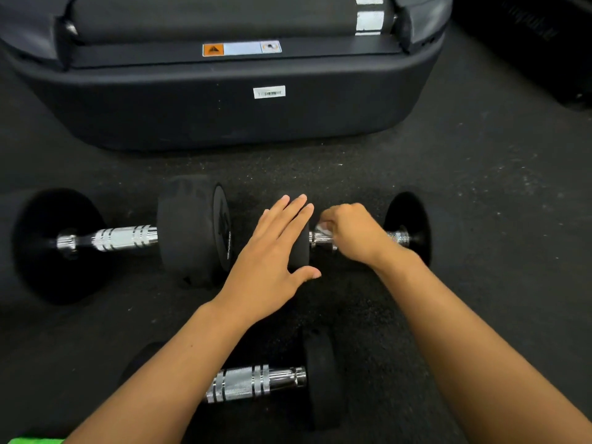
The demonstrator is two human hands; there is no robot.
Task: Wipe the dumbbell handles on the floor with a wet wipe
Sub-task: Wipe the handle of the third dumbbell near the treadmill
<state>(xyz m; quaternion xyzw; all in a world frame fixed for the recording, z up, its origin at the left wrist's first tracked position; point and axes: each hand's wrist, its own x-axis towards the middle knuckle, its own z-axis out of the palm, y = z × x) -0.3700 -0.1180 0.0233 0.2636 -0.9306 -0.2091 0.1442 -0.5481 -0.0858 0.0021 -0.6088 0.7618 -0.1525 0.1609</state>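
Note:
Three black dumbbells with chrome handles lie on the dark rubber floor. The right dumbbell (407, 229) lies across the middle. My right hand (350, 233) grips a white wet wipe (323, 228) wrapped against its chrome handle (398, 237). My left hand (272, 257) rests flat with straight fingers on that dumbbell's left weight head (301, 254), thumb below it. The left dumbbell (121, 240) lies untouched beside it. The near dumbbell (256, 381) lies under my forearms, its left end hidden by my left arm.
The dark rear end of a treadmill (224, 107) with a barcode sticker stands just behind the dumbbells. A strip of something green (35, 440) shows at the bottom left corner. Dark equipment (544, 43) sits at the far right.

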